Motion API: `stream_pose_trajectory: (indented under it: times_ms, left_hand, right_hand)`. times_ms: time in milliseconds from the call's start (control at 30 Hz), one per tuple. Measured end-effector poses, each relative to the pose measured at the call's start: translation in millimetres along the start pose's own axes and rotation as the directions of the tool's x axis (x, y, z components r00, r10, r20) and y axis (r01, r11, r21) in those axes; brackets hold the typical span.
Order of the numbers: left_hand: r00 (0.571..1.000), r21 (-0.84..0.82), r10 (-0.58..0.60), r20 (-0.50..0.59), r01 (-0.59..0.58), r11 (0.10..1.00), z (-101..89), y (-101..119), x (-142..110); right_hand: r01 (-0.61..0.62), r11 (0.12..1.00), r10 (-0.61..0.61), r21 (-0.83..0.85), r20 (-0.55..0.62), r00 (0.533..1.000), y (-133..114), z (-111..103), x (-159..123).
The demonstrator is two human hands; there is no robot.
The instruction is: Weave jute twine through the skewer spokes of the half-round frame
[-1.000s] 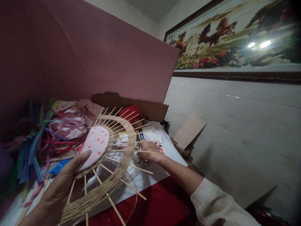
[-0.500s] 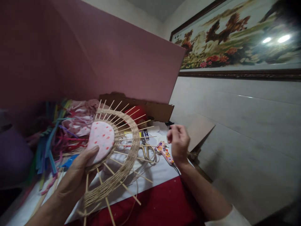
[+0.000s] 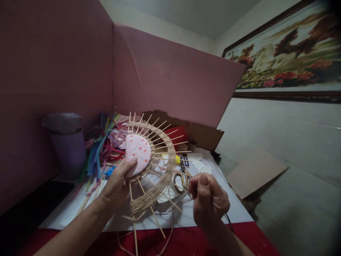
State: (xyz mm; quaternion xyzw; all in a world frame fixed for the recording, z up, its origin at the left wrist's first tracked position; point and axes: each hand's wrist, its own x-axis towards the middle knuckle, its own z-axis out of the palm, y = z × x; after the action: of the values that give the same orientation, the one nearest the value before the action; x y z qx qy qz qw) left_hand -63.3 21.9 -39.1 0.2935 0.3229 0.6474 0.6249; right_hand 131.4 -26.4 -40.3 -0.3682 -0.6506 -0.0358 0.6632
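Observation:
My left hand grips a half-round woven piece by its middle, thumb on a padded pink fabric half-circle with red dots. Thin wooden sticks fan out from that centre, and a band of woven twine arcs across them. A loose twine end hangs below the piece. To the right of the stick tips, my right hand is closed with fingers curled; whatever it may pinch is hidden. Behind the sticks lie scissors with gold-coloured handles.
Colourful fuzzy strips are heaped at the left beside a purple bin. A red object and a cardboard piece stand at the back. A brown board leans by the tiled wall. Red cloth covers the front edge.
The view has turned left, so the scene sits further right. My right hand has come lower and nearer, still closed; the flower-patterned glue gun no longer shows. My left hand keeps its hold.

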Motion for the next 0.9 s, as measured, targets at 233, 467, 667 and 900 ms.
stream_pose_trajectory:
  times_ms: [233,467,667,900]
  left_hand:
    - [0.998,-0.011,0.048,0.036,-0.047,0.999,-6.7,-2,5]
    - [0.993,-0.057,0.115,0.031,-0.113,0.992,-9.2,-7,9]
    - [0.989,-0.047,0.113,0.092,-0.109,0.993,-10.5,-11,10]
    - [0.982,-0.036,0.120,0.148,-0.116,0.993,-14.8,-16,13]
  right_hand:
    - [0.130,0.989,-0.131,-0.066,0.003,0.991,23,1,-14]
    - [0.106,0.992,-0.109,-0.071,-0.030,0.994,24,9,-16]
    - [-0.110,0.993,0.108,-0.050,-0.051,0.993,33,18,-19]
    - [-0.132,0.991,0.129,-0.033,-0.076,0.989,42,21,-19]
